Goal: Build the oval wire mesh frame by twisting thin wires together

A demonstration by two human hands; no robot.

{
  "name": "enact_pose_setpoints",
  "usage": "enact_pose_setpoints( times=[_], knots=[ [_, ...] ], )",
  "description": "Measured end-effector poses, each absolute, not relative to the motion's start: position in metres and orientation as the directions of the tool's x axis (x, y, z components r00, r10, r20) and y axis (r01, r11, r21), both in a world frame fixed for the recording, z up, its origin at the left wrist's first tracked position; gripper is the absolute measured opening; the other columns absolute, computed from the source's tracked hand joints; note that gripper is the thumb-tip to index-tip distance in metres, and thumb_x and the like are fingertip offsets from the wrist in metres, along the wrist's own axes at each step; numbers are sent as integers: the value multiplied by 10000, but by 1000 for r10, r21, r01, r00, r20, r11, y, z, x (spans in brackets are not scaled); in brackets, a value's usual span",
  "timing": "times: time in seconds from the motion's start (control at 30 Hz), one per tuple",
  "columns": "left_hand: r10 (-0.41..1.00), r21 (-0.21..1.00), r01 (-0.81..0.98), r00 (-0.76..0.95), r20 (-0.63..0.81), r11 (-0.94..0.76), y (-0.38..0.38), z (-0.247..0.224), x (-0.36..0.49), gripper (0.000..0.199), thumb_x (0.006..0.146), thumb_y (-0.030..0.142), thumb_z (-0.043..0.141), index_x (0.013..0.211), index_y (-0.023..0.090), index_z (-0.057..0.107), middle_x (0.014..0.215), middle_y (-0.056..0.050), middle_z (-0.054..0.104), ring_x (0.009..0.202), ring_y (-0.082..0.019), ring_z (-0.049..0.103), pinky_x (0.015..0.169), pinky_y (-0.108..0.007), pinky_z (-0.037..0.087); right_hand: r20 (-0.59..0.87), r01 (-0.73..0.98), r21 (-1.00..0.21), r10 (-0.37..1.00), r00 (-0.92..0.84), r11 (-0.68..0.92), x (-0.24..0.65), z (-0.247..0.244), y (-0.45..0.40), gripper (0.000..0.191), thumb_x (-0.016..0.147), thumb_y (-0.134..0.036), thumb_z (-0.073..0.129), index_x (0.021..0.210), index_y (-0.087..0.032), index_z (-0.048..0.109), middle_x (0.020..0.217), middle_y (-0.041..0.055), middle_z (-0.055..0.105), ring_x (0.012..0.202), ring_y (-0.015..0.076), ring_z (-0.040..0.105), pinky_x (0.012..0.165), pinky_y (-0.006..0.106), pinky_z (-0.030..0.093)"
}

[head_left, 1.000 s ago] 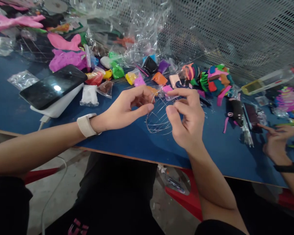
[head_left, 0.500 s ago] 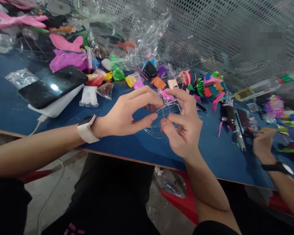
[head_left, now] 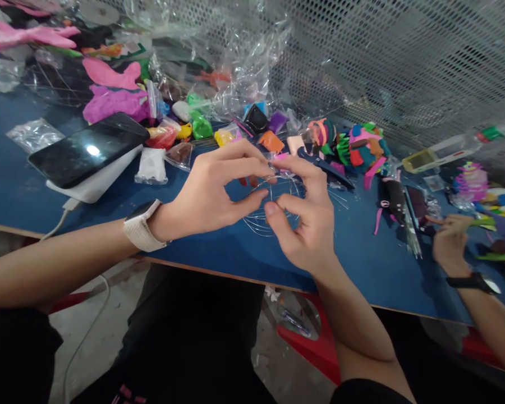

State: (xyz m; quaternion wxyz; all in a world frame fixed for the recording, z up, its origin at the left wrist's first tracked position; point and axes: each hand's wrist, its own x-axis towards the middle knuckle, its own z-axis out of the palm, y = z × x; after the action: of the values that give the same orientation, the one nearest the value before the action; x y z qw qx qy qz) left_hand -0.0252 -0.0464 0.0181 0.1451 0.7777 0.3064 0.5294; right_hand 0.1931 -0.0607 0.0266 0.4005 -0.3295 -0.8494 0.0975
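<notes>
A round frame of thin silvery wire (head_left: 258, 223) is between my two hands, above the blue table near its front edge. My left hand (head_left: 223, 193), with a pale-banded watch at the wrist, has its curled fingers on the upper left of the wire. My right hand (head_left: 305, 210) grips the wire from the right, its thumb and fingers bent around it. Fingers hide part of the frame. Dark-handled pliers (head_left: 326, 167) lie just behind my right hand, with loose wires beside them.
A black phone (head_left: 88, 148) lies on a white cabled device at left. Coloured clay packets (head_left: 271, 141) line the back, before a perforated metal panel (head_left: 362, 62). At right are a clear bottle (head_left: 446, 151) and another person's hand (head_left: 451, 244).
Both my hands have shifted slightly left with the wire frame. More of the pliers shows behind my right hand.
</notes>
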Motion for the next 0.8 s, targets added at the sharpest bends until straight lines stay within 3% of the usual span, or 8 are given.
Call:
enact_pose_setpoints(
  times=[0.17, 0.3, 0.4, 0.5, 0.57, 0.67, 0.73, 0.8],
  knots=[
    [686, 631, 275, 210, 697, -725, -43, 18, -27, 89, 947, 223, 817, 966, 301, 857, 1049, -18, 834, 837, -174, 757, 770, -334, 631, 648, 460, -401, 600, -468, 792, 192, 23, -60, 195, 1045, -302, 699, 869, -279, 779, 1515, 45, 674, 1469, 395, 608, 1287, 707, 459],
    [725, 672, 279, 189, 662, -686, -41, 17, -28, 26, 949, 281, 847, 926, 285, 858, 1012, -19, 848, 841, -174, 769, 773, -316, 627, 631, 475, -355, 581, -514, 805, 196, 22, -57, 155, 1034, -417, 746, 952, -305, 816, 1561, 32, 654, 1492, 432, 595, 1300, 739, 436],
    [751, 698, 281, 196, 630, -659, -38, 17, -30, 55, 952, 320, 857, 926, 272, 858, 1007, -32, 852, 851, -180, 770, 777, -310, 620, 698, 449, -273, 496, -517, 851, 201, 24, -56, 119, 1019, -394, 758, 1089, -329, 828, 1527, 43, 683, 1408, 409, 664, 1219, 683, 537],
    [759, 713, 262, 219, 613, -651, -36, 17, -31, 80, 957, 348, 850, 938, 272, 863, 1017, -41, 855, 856, -189, 763, 776, -321, 618, 800, 427, -248, 432, -415, 869, 203, 26, -55, 283, 1006, -290, 730, 1279, -310, 804, 1356, 91, 763, 1247, 358, 744, 1076, 585, 638],
    [759, 713, 261, 226, 611, -651, -35, 17, -31, 78, 959, 348, 843, 935, 277, 866, 1011, -41, 853, 853, -192, 763, 775, -328, 617, 807, 401, -387, 515, -289, 831, 205, 27, -52, 320, 1036, -286, 688, 1336, -339, 788, 1272, 84, 780, 1171, 334, 764, 1016, 554, 654],
    [727, 679, 261, 224, 649, -686, -35, 15, -31, 19, 940, 294, 855, 934, 287, 872, 1002, -29, 854, 848, -187, 769, 765, -335, 618, 681, 251, -673, 715, -157, 696, 212, 29, -44, 248, 1082, -376, 677, 1293, -405, 805, 1225, 41, 796, 1067, 282, 784, 938, 495, 662],
    [687, 642, 245, 228, 690, -726, -34, 14, -31, 50, 924, 251, 867, 942, 296, 877, 1012, -22, 860, 841, -182, 773, 749, -341, 621, 566, 152, -785, 796, -214, 600, 220, 31, -36, 218, 1077, -429, 713, 1260, -374, 818, 1145, 29, 828, 975, 250, 794, 872, 452, 668],
    [667, 628, 225, 233, 708, -745, -33, 13, -32, 80, 912, 226, 877, 951, 296, 882, 1031, -24, 864, 830, -176, 773, 734, -342, 620, 419, 167, -843, 818, -393, 512, 227, 32, -29, 210, 1036, -475, 781, 1174, -329, 844, 1032, 27, 830, 874, 229, 784, 792, 429, 683]
  ],
)
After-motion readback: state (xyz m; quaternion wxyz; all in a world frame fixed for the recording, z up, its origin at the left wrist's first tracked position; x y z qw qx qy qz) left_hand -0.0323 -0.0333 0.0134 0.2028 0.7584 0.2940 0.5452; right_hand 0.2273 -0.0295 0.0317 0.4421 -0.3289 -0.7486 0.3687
